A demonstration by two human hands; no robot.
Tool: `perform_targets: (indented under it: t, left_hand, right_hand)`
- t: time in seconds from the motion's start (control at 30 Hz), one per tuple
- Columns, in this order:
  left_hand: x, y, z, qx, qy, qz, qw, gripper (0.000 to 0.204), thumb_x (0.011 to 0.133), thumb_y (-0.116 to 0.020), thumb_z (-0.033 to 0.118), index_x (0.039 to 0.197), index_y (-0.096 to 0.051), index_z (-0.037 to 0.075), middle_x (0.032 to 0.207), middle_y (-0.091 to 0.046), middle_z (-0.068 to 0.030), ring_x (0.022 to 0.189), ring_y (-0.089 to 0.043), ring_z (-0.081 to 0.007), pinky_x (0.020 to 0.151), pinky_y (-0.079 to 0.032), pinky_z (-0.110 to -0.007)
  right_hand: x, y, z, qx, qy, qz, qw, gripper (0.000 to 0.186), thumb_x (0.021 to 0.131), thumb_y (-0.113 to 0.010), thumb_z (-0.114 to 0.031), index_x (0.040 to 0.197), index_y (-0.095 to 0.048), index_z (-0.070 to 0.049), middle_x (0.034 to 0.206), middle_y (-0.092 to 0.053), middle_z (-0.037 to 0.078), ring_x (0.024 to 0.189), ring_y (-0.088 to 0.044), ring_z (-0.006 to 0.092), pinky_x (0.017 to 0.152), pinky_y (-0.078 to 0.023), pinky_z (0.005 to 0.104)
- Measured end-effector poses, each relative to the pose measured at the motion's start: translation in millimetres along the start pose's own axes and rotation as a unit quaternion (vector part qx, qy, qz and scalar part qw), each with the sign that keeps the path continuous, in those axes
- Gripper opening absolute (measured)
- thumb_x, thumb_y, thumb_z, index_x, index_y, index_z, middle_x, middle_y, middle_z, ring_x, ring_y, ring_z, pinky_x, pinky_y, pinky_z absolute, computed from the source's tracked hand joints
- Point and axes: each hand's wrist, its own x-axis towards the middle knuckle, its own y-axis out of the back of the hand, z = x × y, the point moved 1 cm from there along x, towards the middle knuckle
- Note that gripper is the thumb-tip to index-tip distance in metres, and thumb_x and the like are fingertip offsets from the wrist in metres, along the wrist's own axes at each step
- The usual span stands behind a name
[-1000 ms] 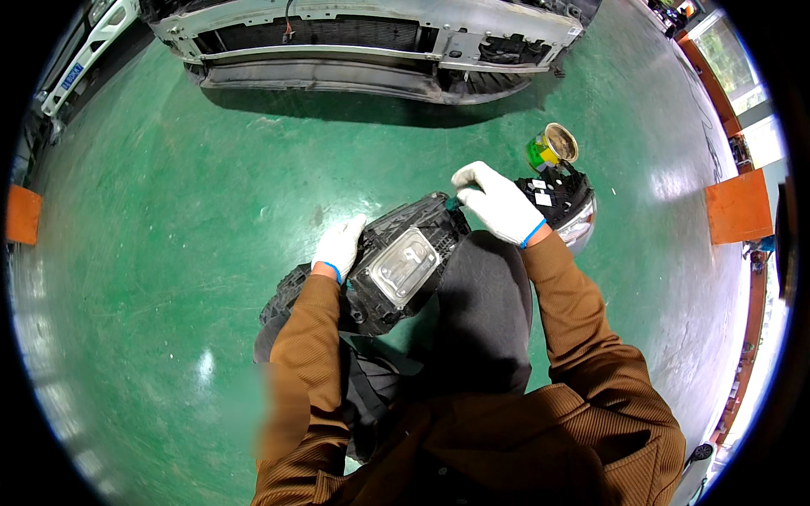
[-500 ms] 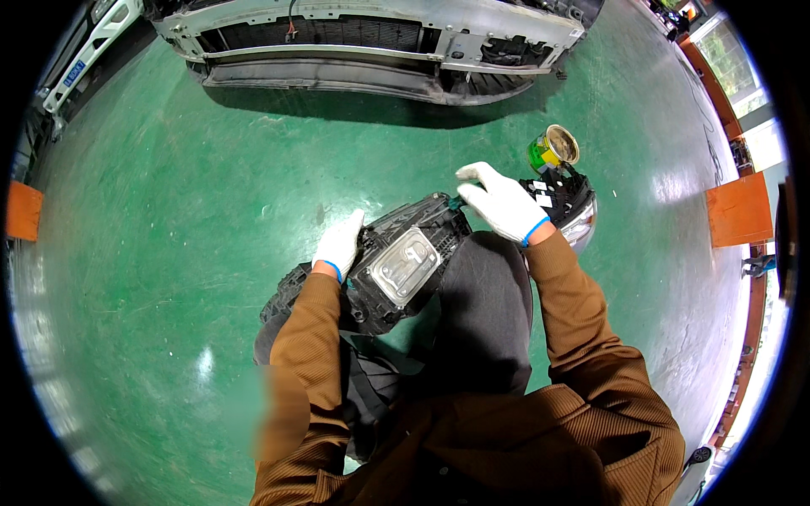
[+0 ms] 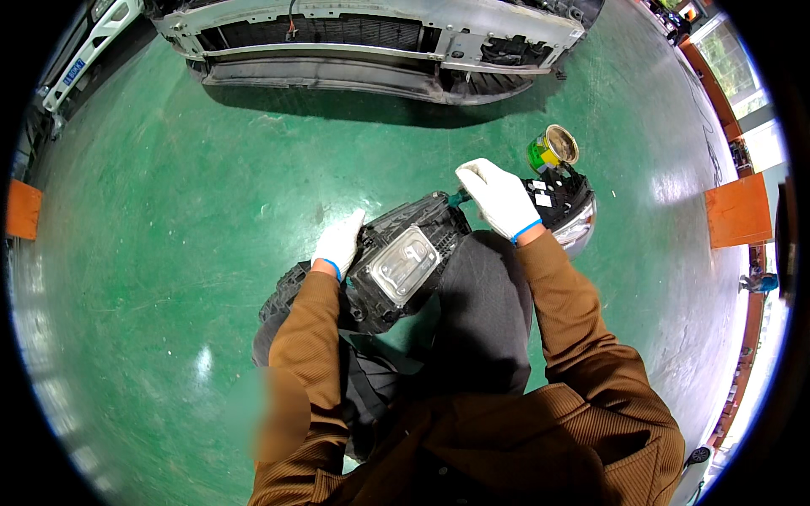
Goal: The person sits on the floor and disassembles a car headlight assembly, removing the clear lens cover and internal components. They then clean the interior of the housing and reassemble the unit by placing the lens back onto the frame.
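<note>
A black car headlight [image 3: 384, 221] rests across my knees with its back side up. A clear-and-silver rectangular cover [image 3: 406, 263] sits in the middle of it. My left hand [image 3: 340, 241], in a white glove, grips the headlight's far left edge, the fingers partly hidden behind it. By the headlight's far right corner is my right hand [image 3: 496, 196], also gloved, its fingers drawn together in a pinch. A small dark-green piece [image 3: 458, 199] shows between that corner and the hand. Whatever the fingertips hold is hidden.
Beyond my right hand a second headlight [image 3: 564, 202] lies on the green floor [image 3: 211, 169]. An open green-and-yellow can [image 3: 553, 150] stands behind it. Farther ahead is a car front [image 3: 363, 51] stripped of its bumper. Another vehicle [image 3: 89, 55] is at the far left.
My right hand's spread fingers have closed together, and the hand has shifted slightly left. My left hand and the headlight have stayed almost still.
</note>
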Motion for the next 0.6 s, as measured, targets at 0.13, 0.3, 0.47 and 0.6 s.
perform_targets:
  t: [0.13, 0.3, 0.47, 0.6]
  left_hand:
    - [-1, -2, 1, -0.01, -0.008, 0.0, 1.0, 0.064, 0.105, -0.069, 0.056, 0.129, -0.077, -0.002, 0.101, -0.072, -0.0034, 0.084, -0.055, -0.0138, 0.079, -0.047, -0.032]
    - [-14, 0, 18, -0.032, 0.004, -0.001, 0.999, 0.062, 0.105, -0.07, 0.055, 0.127, -0.077, -0.002, 0.102, -0.072, -0.0036, 0.086, -0.056, -0.0141, 0.08, -0.047, -0.032]
    - [-5, -2, 5, -0.017, 0.004, 0.011, 1.0, 0.059, 0.105, -0.071, 0.056, 0.122, -0.078, 0.0, 0.097, -0.069, -0.0011, 0.082, -0.053, -0.0119, 0.077, -0.045, -0.03]
    - [-12, -3, 16, -0.054, 0.028, -0.001, 0.998, 0.058, 0.105, -0.071, 0.054, 0.122, -0.077, 0.0, 0.098, -0.069, -0.0005, 0.082, -0.053, -0.0121, 0.077, -0.045, -0.03]
  right_hand:
    - [-3, 1, 5, -0.018, 0.099, -0.022, 0.995, 0.025, 0.1, -0.065, -0.014, 0.121, -0.072, -0.002, 0.113, -0.074, 0.014, 0.112, -0.071, 0.0358, 0.1, -0.056, 0.0418]
    - [-3, 7, 6, 0.024, 0.091, -0.061, 0.994, 0.033, 0.097, -0.065, -0.013, 0.127, -0.071, -0.002, 0.124, -0.072, 0.017, 0.125, -0.066, 0.0376, 0.109, -0.053, 0.0431]
    - [3, 4, 3, -0.038, -0.021, -0.017, 0.999, 0.036, 0.103, -0.067, -0.019, 0.134, -0.067, -0.002, 0.119, -0.076, 0.019, 0.113, -0.074, 0.0348, 0.103, -0.057, 0.0418]
    - [-1, -5, 12, 0.011, 0.085, -0.004, 0.996, 0.039, 0.098, -0.067, -0.012, 0.135, -0.067, -0.003, 0.121, -0.074, 0.016, 0.115, -0.072, 0.0301, 0.105, -0.055, 0.0379]
